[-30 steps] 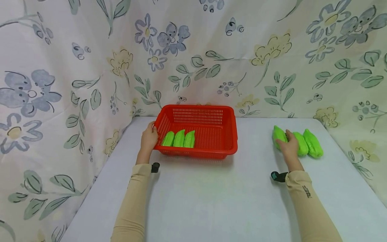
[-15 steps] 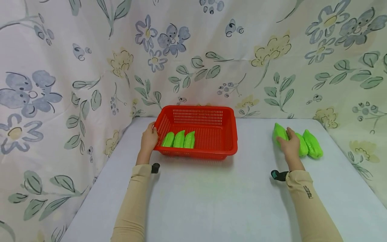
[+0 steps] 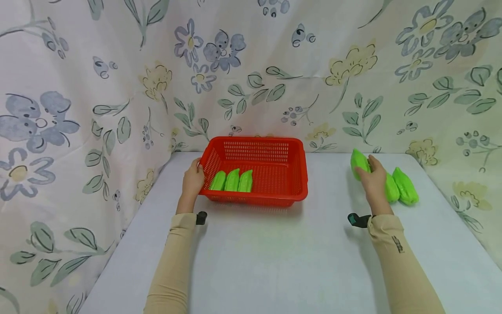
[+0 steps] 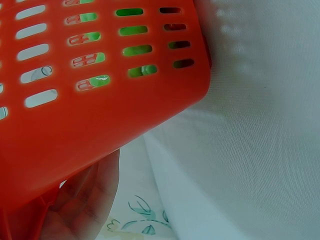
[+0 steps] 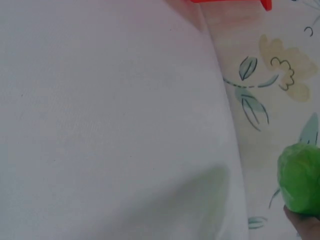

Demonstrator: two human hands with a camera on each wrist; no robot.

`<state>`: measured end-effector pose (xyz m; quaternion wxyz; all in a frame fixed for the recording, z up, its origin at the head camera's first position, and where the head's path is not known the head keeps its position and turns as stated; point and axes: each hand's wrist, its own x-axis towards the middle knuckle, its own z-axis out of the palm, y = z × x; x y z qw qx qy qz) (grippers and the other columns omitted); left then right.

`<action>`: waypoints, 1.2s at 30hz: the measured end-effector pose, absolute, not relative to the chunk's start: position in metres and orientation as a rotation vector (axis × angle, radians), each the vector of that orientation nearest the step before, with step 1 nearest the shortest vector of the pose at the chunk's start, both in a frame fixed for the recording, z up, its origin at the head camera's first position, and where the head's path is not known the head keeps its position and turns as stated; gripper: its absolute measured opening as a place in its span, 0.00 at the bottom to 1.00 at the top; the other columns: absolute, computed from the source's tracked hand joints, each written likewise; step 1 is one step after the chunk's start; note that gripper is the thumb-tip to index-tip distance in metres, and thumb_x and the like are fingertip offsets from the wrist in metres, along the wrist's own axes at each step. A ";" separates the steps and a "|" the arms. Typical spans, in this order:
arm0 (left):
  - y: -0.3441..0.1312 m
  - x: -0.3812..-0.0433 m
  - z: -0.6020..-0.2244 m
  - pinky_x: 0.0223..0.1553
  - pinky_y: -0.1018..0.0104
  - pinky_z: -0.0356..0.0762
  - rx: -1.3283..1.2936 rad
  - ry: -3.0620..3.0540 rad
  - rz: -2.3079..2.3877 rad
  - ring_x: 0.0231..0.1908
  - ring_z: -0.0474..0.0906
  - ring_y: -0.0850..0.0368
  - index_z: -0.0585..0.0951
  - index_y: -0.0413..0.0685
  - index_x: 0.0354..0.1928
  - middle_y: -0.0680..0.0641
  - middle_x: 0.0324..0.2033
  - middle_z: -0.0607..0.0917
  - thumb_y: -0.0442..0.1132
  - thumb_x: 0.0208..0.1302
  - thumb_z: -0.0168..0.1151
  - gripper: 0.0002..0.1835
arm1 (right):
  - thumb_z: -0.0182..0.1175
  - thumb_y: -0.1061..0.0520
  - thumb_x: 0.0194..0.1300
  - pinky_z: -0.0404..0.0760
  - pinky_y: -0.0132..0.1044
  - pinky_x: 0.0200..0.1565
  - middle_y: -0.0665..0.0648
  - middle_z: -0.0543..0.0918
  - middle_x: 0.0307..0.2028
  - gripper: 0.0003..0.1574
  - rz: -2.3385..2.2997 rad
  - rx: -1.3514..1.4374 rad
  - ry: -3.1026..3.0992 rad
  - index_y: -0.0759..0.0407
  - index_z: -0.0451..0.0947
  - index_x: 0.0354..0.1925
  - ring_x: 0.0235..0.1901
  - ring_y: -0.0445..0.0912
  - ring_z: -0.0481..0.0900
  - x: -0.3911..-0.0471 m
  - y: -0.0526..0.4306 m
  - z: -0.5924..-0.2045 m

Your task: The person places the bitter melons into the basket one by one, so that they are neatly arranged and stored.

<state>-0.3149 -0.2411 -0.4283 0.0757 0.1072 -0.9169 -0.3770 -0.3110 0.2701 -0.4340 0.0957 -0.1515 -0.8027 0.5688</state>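
My left hand [image 3: 192, 179] grips the left rim of a red perforated plastic basket [image 3: 266, 197]. In the left wrist view its fingers [image 4: 92, 195] curl under the basket's lip. Inside, along the left front, lie three bright green, pointed, fruit-like pieces [image 3: 232, 179]. Off to the right, my right hand [image 3: 374, 181] holds another green fruit-like piece [image 3: 358, 161] between thumb and fingers, raised above the table. Its surface looks crinkled and shiny in the right wrist view, where little of the hand shows. Two more green pieces [image 3: 405, 186] lie side by side, right of that hand.
A white-covered table [image 3: 270, 257] carries everything. Behind it and along both sides hangs a flower-printed cloth [image 3: 251, 56]. Small dark devices [image 3: 358, 220] jut from both cuffs. The basket's right rim faces the right hand across a stretch of table.
My right hand has lifted the leftmost green piece up from the table, away from the two beside it. The left hand and the basket have stayed in place.
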 end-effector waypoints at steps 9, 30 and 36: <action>-0.241 -0.315 -0.428 0.58 0.43 0.71 0.316 -2.751 -1.134 0.54 0.75 0.39 0.59 0.47 0.74 0.35 0.66 0.71 0.44 0.78 0.35 0.26 | 0.52 0.55 0.72 0.54 0.44 0.74 0.57 0.49 0.77 0.44 1.679 -0.384 -2.355 0.55 0.43 0.77 0.76 0.51 0.48 -0.315 0.258 -0.417; -0.241 -0.315 -0.427 0.58 0.42 0.71 0.317 -2.747 -1.139 0.55 0.75 0.39 0.59 0.47 0.74 0.35 0.66 0.71 0.43 0.78 0.36 0.26 | 0.54 0.55 0.71 0.60 0.46 0.72 0.58 0.53 0.76 0.43 1.708 -0.286 -2.307 0.55 0.47 0.77 0.75 0.53 0.53 -0.326 0.221 -0.390; -0.240 -0.315 -0.427 0.59 0.42 0.71 0.317 -2.752 -1.140 0.55 0.75 0.39 0.59 0.47 0.74 0.35 0.66 0.71 0.43 0.78 0.35 0.26 | 0.54 0.56 0.71 0.61 0.48 0.71 0.59 0.54 0.76 0.43 1.731 -0.214 -2.305 0.56 0.46 0.77 0.75 0.53 0.53 -0.327 0.207 -0.382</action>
